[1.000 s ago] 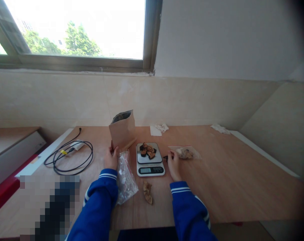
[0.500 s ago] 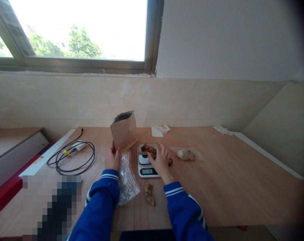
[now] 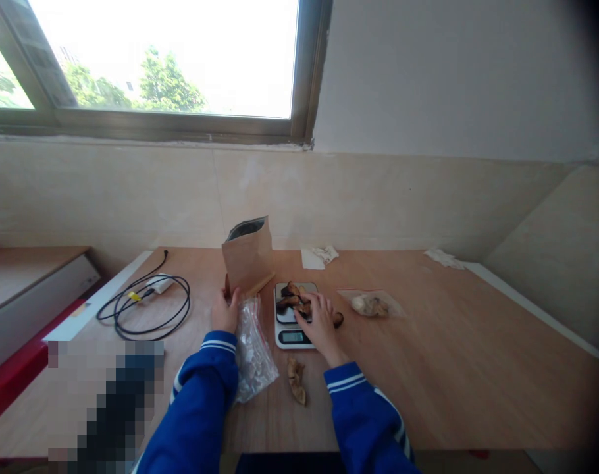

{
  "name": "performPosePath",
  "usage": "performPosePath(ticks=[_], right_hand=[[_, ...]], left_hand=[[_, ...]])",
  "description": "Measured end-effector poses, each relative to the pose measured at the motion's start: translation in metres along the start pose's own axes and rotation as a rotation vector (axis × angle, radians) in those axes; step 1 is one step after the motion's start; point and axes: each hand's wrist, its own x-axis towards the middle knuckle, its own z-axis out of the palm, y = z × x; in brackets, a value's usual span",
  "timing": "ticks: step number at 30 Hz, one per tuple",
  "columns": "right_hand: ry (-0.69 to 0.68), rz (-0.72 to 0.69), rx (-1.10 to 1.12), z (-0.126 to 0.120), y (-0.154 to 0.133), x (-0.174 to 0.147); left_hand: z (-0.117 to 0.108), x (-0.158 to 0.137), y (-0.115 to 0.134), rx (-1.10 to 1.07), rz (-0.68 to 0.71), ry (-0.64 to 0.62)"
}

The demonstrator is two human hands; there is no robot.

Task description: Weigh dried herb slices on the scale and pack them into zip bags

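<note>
A white kitchen scale point(image 3: 280, 340) with a dark display carries several curled, dark-edged dried brown slices point(image 3: 290, 301). Over its right side, my right hand point(image 3: 322, 326) has its fingers closed on one of these slices. Another slice point(image 3: 338, 320) shows beyond that hand. My left hand point(image 3: 224, 313) is curled at the lower left of an open kraft paper pouch point(image 3: 247, 260); something small and brown shows at its fingertips, too indistinct to name. Beside its wrist lies a clear zip bag point(image 3: 254, 368). One lighter dried piece point(image 3: 296, 380) rests in front of the scale.
Right of the scale lies a clear bag with pale dried pieces point(image 3: 369, 305). Crumpled white paper point(image 3: 324, 255) is at the back. A coiled black cable point(image 3: 116, 322) with a white adapter point(image 3: 160, 284) occupies the left. A blurred-out dark object point(image 3: 116, 401) lies front left.
On the scale, the dried slices have shifted under my right hand and now spread differently. My left hand stays beside the pouch. The whole view has moved slightly.
</note>
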Motion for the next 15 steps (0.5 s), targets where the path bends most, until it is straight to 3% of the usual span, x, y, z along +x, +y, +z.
performPosePath(ticks=[6, 12, 15], right_hand=[[0.038, 0.089, 0.048, -0.009, 0.015, -0.01], [0.359, 0.267, 0.04, -0.03, 0.043, -0.012], [0.402, 0.292, -0.04, -0.038, 0.053, -0.013]], left_hand=[[0.0, 0.0, 0.0, -0.014, -0.004, 0.007], [0.001, 0.0, -0.001, 0.01, -0.013, 0.003], [0.001, 0.001, -0.002, 0.014, -0.007, 0.003]])
